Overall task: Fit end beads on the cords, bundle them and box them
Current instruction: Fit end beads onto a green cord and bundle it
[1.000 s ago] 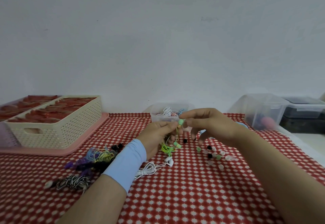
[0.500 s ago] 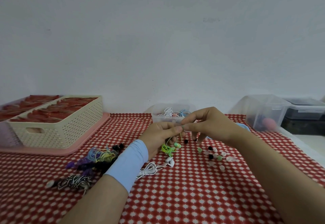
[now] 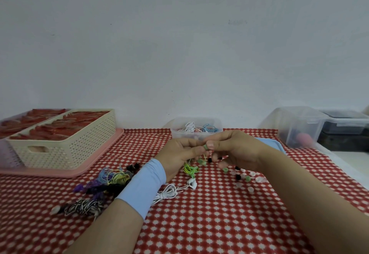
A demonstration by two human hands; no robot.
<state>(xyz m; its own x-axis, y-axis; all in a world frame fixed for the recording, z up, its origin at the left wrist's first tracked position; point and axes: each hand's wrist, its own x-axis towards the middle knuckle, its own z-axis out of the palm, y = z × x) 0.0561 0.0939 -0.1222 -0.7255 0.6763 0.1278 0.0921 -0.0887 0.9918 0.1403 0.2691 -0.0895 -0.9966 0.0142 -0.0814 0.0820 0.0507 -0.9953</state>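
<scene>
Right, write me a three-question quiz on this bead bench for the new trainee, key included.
1. True or false: the left hand holds the green cord while the right hand pinches a green bead at its end.
2. Where does the white cord bundle lie? A) in the cream basket; B) on the checked cloth beside the left wrist; C) in the clear tub at the back.
3. Fill in: the loose beads lie on the cloth nearest the ____ hand.
Key: 1 true; 2 B; 3 right.
</scene>
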